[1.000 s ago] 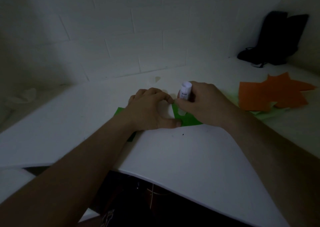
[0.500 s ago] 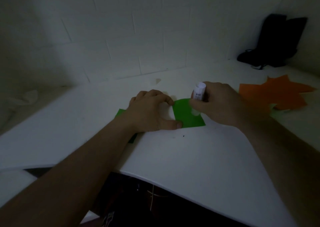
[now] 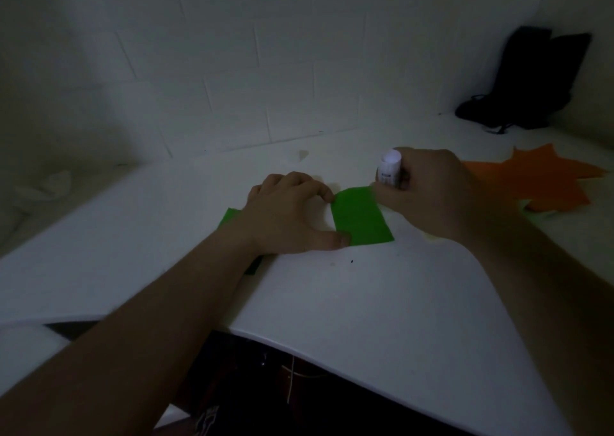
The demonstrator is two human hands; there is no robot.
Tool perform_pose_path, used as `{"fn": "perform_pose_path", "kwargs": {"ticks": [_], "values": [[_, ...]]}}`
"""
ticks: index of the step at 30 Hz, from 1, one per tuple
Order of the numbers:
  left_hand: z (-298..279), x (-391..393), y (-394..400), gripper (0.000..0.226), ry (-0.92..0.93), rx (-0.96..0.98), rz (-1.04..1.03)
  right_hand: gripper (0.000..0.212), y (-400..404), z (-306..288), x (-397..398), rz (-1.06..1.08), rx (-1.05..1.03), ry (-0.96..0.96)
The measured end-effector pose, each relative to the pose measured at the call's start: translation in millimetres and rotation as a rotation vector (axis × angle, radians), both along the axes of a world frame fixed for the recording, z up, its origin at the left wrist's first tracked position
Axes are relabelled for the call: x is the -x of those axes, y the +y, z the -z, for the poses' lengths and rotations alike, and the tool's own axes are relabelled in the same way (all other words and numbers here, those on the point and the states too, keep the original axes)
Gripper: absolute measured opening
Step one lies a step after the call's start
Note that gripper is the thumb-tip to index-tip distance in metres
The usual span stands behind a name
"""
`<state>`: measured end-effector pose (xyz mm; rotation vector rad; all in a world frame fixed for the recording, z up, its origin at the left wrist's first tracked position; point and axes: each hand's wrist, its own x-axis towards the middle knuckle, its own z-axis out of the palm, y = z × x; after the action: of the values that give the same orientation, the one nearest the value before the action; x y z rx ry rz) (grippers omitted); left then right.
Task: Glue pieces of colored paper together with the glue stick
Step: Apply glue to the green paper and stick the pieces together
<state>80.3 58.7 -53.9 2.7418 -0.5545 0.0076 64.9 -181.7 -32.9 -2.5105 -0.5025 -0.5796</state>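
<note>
— Left hand (image 3: 292,214) pressed flat-ish on the green paper (image 3: 360,218), thumb and forefinger tips pinning its near and far edges against the white counter (image 3: 382,302); nothing curled round, just holding down.

— And the right hand (image 3: 435,193)?

— Fingers wrapped round the glue stick (image 3: 389,170), held roughly upright at the far right corner of the green paper, white end upward. Lower end hidden behind the fingers, so cannot tell whether touching the paper or just above.

— Best way to handle the gluing, then?

— Probably short, light strokes outward from the pinned side toward the free edge, so no buckling. Worth keeping the left thumb down; thin paper likely to drag with the stick otherwise. Best kept clear of the bare counter past the edge, or a stuck sheet.

— Next piece?

— Orange paper cutout (image 3: 545,183) lying well apart to the right, spiky in outline, with a pale sheet peeking out underneath. Within reach of the right hand once the stick is set down.

— Anything else about?

— Black bag (image 3: 528,83) in the far right corner against the tiled wall (image 3: 249,70). Dim light; glue coverage hard to judge by eye.
</note>
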Motion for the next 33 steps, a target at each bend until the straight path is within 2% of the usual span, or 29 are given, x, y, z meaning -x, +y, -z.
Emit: {"fn": "perform_pose_path", "kwargs": {"ticks": [3, 6, 12, 14, 16, 21, 29, 33], "values": [[-0.6, 0.4, 0.6, 0.084, -0.003, 0.02, 0.012, 0.013, 7.8, -4.0, 1.9, 0.034, -0.102, 0.016], [0.0, -0.6, 2.0, 0.078, -0.003, 0.046, 0.027, 0.023, 18.2, -0.1, 2.9, 0.015, -0.135, 0.092], [-0.5, -1.4, 2.1, 0.076, 0.007, 0.005, 0.03, 0.014, 25.1, 6.2, 5.1, -0.036, -0.097, 0.185], [-0.8, -1.0, 1.7, 0.079, 0.008, 0.008, 0.02, 0.022, 26.2, 7.0, 6.2, -0.054, -0.104, 0.204], [-0.9, -1.1, 0.7, 0.082, 0.002, 0.004, 0.01, 0.029, 27.8, 8.2, 6.6, -0.066, -0.105, 0.21], [-3.2, 0.0, -0.3, 0.093, 0.014, -0.019, 0.003, 0.022, 34.9, 13.8, 4.3, -0.068, -0.104, 0.19], [1.0, -2.6, 0.0, 0.085, 0.0, -0.027, 0.003, 0.012, 45.3, 16.9, 5.9, -0.088, -0.15, 0.208], [0.1, -3.3, -0.5, 0.087, 0.007, -0.027, 0.007, 0.015, 47.6, 17.1, 5.3, -0.095, -0.17, 0.227]]}}
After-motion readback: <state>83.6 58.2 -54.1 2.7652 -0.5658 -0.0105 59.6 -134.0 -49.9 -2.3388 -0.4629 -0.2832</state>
